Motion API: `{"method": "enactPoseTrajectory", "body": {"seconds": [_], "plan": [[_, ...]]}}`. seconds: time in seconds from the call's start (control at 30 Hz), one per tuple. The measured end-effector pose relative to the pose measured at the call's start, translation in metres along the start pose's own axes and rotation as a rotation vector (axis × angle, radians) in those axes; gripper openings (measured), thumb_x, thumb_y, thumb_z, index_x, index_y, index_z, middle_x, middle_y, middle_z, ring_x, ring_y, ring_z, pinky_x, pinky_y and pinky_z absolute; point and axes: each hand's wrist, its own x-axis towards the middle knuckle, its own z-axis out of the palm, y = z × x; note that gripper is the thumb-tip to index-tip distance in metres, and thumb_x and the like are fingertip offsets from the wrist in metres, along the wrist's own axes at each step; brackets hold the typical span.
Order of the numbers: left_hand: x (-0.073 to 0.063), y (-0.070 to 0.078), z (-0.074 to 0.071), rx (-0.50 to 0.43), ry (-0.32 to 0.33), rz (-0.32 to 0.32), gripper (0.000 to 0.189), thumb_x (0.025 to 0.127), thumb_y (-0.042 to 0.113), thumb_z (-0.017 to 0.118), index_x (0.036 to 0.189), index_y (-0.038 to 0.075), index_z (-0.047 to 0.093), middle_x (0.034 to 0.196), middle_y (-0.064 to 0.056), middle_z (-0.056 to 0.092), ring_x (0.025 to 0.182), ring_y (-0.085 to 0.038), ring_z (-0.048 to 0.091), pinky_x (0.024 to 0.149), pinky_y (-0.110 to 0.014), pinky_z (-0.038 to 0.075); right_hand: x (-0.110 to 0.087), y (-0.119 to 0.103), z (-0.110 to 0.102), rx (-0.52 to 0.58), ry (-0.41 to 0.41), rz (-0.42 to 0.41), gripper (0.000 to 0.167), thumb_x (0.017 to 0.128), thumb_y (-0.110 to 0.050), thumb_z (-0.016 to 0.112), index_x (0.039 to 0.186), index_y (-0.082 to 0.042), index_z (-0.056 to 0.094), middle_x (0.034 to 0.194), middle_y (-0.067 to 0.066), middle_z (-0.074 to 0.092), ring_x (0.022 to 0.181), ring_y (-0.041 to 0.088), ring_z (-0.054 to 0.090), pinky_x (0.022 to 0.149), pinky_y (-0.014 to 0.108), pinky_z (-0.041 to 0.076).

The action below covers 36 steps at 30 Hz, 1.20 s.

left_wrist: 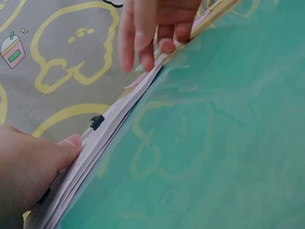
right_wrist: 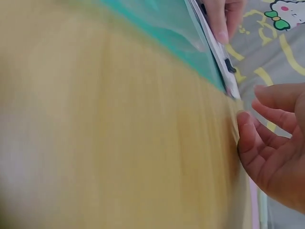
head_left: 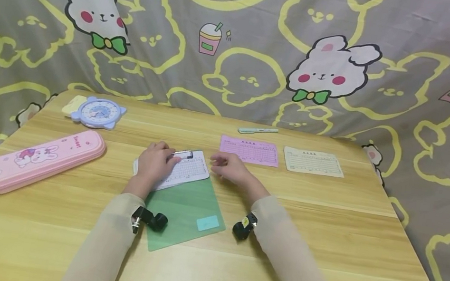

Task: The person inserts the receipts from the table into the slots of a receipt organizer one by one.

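A white printed form pad (head_left: 187, 170) lies over the far end of a glossy green board (head_left: 180, 216). My left hand (head_left: 155, 162) rests on the pad's left part, its thumb pressing near a thin metal clip (head_left: 183, 154) with black ends. In the left wrist view the thumb (left_wrist: 71, 145) lies on the top page beside the clip, and the other fingers are mostly hidden. Just off the pad's right edge, my right hand (head_left: 231, 168) hovers with loosely bent fingers. Nothing sits between its thumb and fingers in the right wrist view, where the hand (right_wrist: 279, 138) is close.
A pink pencil case (head_left: 42, 160) and a blue toy clock (head_left: 99, 112) lie on the left. Beyond my right hand are a purple form (head_left: 249, 151), a cream form (head_left: 312, 162) and a pale green pen (head_left: 258, 131). A patterned curtain (head_left: 240, 32) hangs behind the wooden table (head_left: 324, 231).
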Motion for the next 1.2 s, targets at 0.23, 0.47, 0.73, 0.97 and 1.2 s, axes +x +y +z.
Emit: {"method": "enactPoseTrajectory", "body": {"seconds": [0.23,0.47,0.73,0.97,1.2], "plan": [[0.0,-0.001,0.002,-0.006,0.016,0.001,0.04,0.084,0.035,0.053,0.109,0.004,0.059,0.1,-0.009,0.052,0.088,-0.026,0.043,0.073,-0.039,0.036,-0.023,0.009,-0.04,-0.042,0.002,-0.062,0.033,0.081,-0.007,0.057,0.113,0.0,0.053,0.093,0.01,0.055,0.077,0.024,0.053,0.062,0.033,0.047],[-0.003,-0.002,0.0,-0.007,0.032,-0.004,0.039,0.084,0.034,0.053,0.109,0.005,0.06,0.101,-0.011,0.052,0.088,-0.028,0.043,0.074,-0.041,0.035,-0.041,0.026,-0.096,-0.1,0.096,-0.117,0.036,0.079,-0.003,0.058,0.112,0.009,0.05,0.102,0.024,0.054,0.087,0.032,0.053,0.075,0.038,0.043],[-0.004,-0.002,-0.002,-0.025,0.036,-0.007,0.039,0.085,0.034,0.053,0.109,0.005,0.06,0.102,-0.011,0.052,0.089,-0.027,0.042,0.074,-0.041,0.035,-0.059,0.056,-0.167,-0.158,0.226,0.011,0.041,0.083,-0.006,0.054,0.118,0.012,0.042,0.116,0.029,0.044,0.102,0.036,0.045,0.084,0.041,0.037],[-0.004,-0.003,-0.003,-0.037,0.031,-0.024,0.04,0.085,0.035,0.052,0.11,0.006,0.059,0.103,-0.011,0.051,0.09,-0.027,0.041,0.075,-0.041,0.034,-0.068,0.084,-0.206,-0.177,0.393,0.103,0.043,0.086,-0.015,0.051,0.119,0.011,0.041,0.117,0.029,0.042,0.104,0.037,0.04,0.087,0.044,0.031],[-0.005,-0.003,-0.001,-0.051,0.041,-0.027,0.039,0.084,0.034,0.054,0.109,0.005,0.06,0.102,-0.011,0.051,0.088,-0.027,0.041,0.073,-0.041,0.034,-0.073,0.105,-0.223,-0.115,0.424,0.21,0.052,0.087,-0.017,0.048,0.127,0.011,0.03,0.129,0.029,0.029,0.117,0.041,0.024,0.095,0.046,0.021]]}}
